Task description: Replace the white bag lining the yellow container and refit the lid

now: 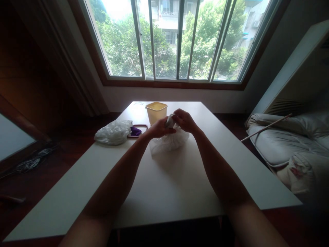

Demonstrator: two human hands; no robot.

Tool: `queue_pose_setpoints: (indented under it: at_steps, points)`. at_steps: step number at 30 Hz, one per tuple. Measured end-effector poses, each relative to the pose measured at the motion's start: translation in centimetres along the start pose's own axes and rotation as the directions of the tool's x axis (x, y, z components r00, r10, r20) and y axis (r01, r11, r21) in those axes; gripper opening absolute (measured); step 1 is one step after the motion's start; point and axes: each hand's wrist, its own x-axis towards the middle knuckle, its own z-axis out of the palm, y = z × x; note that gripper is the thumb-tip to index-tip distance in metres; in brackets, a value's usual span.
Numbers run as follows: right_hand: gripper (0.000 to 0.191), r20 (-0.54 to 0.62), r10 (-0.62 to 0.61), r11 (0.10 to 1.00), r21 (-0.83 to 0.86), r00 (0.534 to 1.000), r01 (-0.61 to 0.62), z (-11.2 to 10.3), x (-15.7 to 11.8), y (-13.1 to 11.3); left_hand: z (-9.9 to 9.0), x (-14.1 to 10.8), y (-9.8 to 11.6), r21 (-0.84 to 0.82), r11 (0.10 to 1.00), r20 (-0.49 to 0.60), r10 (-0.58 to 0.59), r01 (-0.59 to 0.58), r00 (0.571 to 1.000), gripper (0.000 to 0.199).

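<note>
Two bare hands work over one long white table point(167, 192), and two plastic bags are in view. One is a thin, translucent white plastic bag point(169, 143), bunched at the top; the other is a fuller, crumpled opaque white plastic bag point(113, 133), lying near the table's left edge. There is also one pale yellow, square-mouthed container point(154, 115), one flat rectangular piece with a brown rim point(146, 127) and one bunched purple cloth point(136, 131) on it, just beside the crumpled bag. The translucent bag hangs directly below and between the hands, its lower part spreading close over the tabletop; whether it fully rests there is hard to tell. The left hand point(161, 127) is closed around its gathered neck, thumb pointing across, while the right hand point(185, 120) has its fingers bent down, pinching the top of the same neck. The container stands upright just beyond the left hand.
</note>
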Motion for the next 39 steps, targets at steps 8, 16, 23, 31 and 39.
queue_pose_setpoints:
  at_steps: [8,16,23,31,39]
  points:
    - [0.03,-0.039,0.149,0.987,0.06,0.988,-0.146,0.8,0.1,1.4,-0.1,-0.1,0.2,0.1,0.995,-0.186,0.029,-0.011,0.982,0.051]
    - [0.03,-0.098,0.186,0.983,0.023,0.978,-0.184,1.0,0.2,1.9,0.1,-0.4,1.2,0.255,0.963,-0.293,0.166,-0.09,0.941,0.052]
    - [0.023,-0.122,0.236,0.961,-0.119,0.964,-0.25,1.2,0.3,2.0,0.7,-0.8,1.2,0.395,0.903,-0.154,0.247,-0.17,0.957,0.02]
    - [0.022,-0.196,0.222,0.937,-0.229,0.955,-0.264,1.7,0.1,1.1,0.8,-0.6,0.3,0.655,0.738,-0.162,0.349,-0.163,0.923,0.026]
    - [0.056,0.03,0.032,0.992,-0.121,0.999,-0.028,-0.2,-0.2,1.3,0.7,-0.6,0.0,0.685,0.728,-0.283,0.292,-0.021,0.914,0.029]
